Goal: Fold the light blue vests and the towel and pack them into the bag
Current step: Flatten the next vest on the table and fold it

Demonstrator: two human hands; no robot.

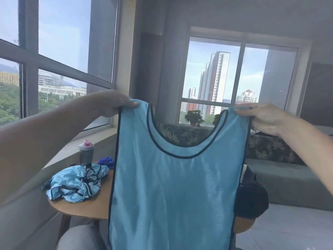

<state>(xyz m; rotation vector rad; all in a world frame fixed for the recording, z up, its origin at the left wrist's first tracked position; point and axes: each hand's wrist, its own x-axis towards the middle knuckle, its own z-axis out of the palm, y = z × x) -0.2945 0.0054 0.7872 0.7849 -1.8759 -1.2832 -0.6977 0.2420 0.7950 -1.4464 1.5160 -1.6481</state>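
A light blue mesh vest (173, 192) with dark trim hangs spread out in front of me, above the table. My left hand (115, 102) pinches its left shoulder strap and my right hand (264, 118) pinches its right shoulder strap. A crumpled heap of more light blue vests (75, 183) lies on the round wooden table (84, 208) at the left. A dark blue towel (107, 161) lies behind the heap. A dark bag (251, 197) sits on the table's right side, mostly hidden by the held vest.
A grey shaker bottle (86, 152) with a pink cap stands at the table's back left by the windowsill. A grey sofa (288, 179) with a patterned back runs behind the table. Potted plants (194, 117) stand on the far sill.
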